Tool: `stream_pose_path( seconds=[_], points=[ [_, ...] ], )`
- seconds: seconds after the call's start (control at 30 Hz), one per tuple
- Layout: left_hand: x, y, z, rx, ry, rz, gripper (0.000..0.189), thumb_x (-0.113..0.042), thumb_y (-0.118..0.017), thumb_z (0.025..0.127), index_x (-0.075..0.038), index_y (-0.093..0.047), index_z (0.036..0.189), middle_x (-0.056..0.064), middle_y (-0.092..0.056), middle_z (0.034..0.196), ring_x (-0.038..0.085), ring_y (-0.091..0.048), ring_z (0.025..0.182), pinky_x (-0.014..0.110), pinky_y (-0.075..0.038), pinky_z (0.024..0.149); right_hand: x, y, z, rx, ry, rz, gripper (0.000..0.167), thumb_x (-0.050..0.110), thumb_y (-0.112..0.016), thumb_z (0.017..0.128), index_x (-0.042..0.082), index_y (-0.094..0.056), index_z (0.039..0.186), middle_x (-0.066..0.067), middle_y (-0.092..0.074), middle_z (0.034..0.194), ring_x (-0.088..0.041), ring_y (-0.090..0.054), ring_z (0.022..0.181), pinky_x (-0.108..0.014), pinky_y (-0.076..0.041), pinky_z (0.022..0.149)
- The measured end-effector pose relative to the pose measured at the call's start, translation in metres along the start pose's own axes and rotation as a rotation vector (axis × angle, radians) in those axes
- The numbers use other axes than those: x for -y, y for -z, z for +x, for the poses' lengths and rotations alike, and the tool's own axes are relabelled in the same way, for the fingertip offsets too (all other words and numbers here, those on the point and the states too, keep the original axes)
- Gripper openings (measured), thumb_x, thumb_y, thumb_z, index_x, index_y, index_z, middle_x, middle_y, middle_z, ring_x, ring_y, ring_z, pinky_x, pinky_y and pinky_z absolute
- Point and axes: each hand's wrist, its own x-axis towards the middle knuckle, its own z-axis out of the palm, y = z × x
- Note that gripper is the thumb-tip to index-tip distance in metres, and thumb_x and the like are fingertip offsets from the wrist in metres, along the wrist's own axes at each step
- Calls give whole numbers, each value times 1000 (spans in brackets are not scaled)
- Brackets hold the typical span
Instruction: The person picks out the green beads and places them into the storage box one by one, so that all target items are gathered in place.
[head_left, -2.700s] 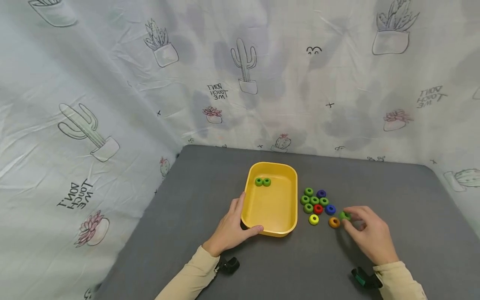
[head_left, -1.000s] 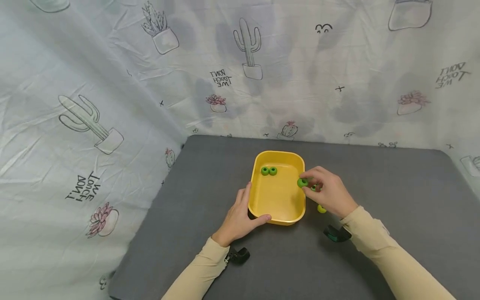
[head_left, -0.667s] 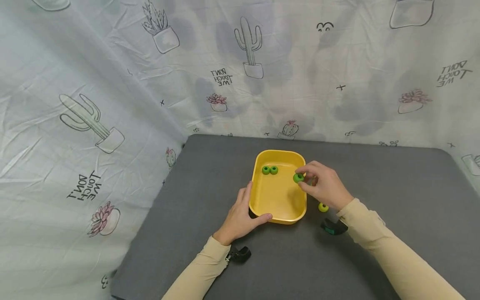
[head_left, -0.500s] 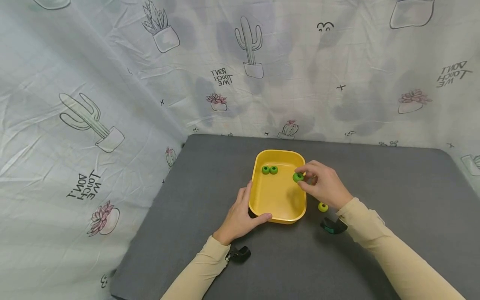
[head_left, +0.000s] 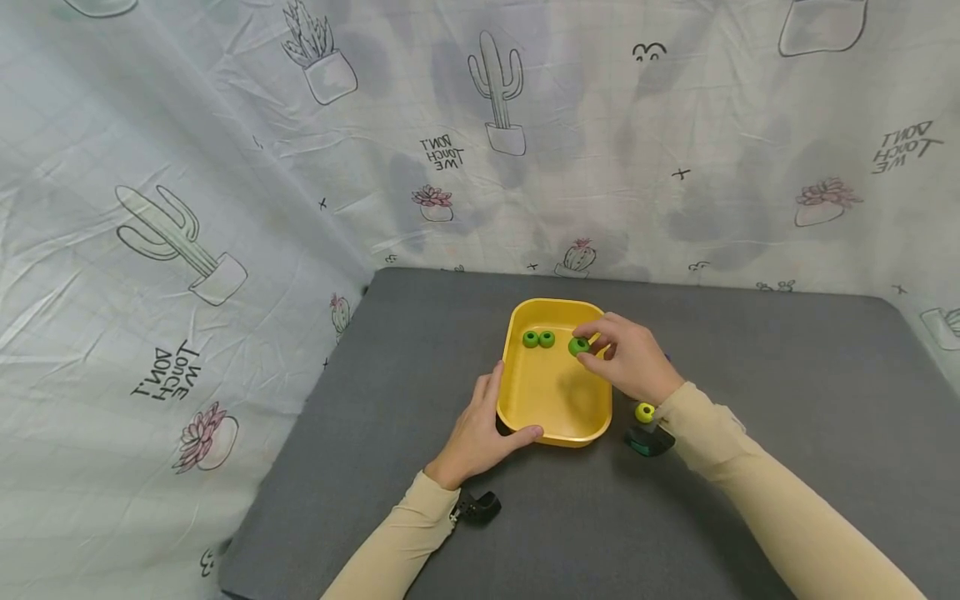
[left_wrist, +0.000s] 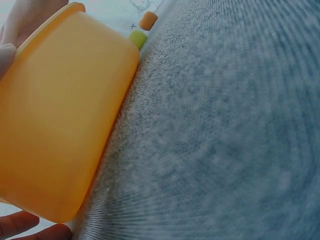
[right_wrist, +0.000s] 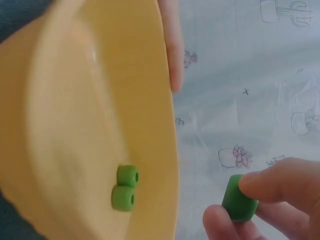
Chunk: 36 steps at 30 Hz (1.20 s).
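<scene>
A yellow plastic container [head_left: 536, 402] stands on the grey table. My left hand [head_left: 474, 437] holds its near left corner, with the thumb at the near rim and fingers along the left wall. Over the container's right half, my right hand [head_left: 632, 357] pinches a green bead [head_left: 578, 347] between thumb and fingers. The right wrist view shows this green bead [right_wrist: 240, 200] upright at the fingertips. Two more green beads, the left one [head_left: 530, 339] and the right one [head_left: 547, 339], sit side by side on the container floor towards the back.
A yellow bead [head_left: 644, 412] lies right of the container, by the right wrist. In the left wrist view an orange bead [left_wrist: 148, 20] lies beyond it. My right hand and forearm hide most other loose beads. A printed white curtain [head_left: 570, 167] hangs behind the table [head_left: 420, 350].
My right hand picked up the green bead right of the loose beads and brought it left over the container, paused near the right rim, then moved further in. The left hand stays at the container.
</scene>
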Motion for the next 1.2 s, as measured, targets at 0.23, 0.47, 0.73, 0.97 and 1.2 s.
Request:
stream_pose_path(
  seconds=[0.23,0.47,0.73,0.97,1.2],
  points=[
    [0,0,0,2,-3,2,114,-69,-71,87,-32,-1,169,3,-33,159,22,-53,129,50,-47,109,8,-11,18,17,-24,47,28,7,-77,92,6,-74,120,-11,-69,117,-25,-70,91,-44,-60,80],
    [0,0,-1,-2,-12,2,115,-69,-72,88,-27,-2,169,4,-33,159,23,-53,128,50,-48,108,11,-24,35,17,-50,53,27,6,-77,92,4,-74,118,-13,-69,117,-28,-71,91,-45,-59,81],
    [1,-1,0,-9,-36,11,113,-67,-72,89,-27,-3,169,3,-33,159,22,-54,127,49,-48,106,8,-43,46,54,-85,31,29,5,-78,91,2,-73,119,-16,-69,117,-28,-69,90,-42,-59,83],
    [0,-1,-2,-8,-33,2,113,-67,-71,89,-28,-3,169,3,-35,157,22,-55,125,48,-48,106,5,-56,49,92,-88,3,29,5,-79,91,1,-72,119,-16,-68,111,-27,-69,89,-43,-58,85],
    [1,0,-1,-19,-31,16,113,-65,-72,89,-24,-5,170,3,-37,155,20,-55,123,46,-49,104,7,-66,56,134,-108,-13,26,6,-77,93,1,-72,118,-15,-67,111,-27,-68,92,-43,-57,88]
  ],
)
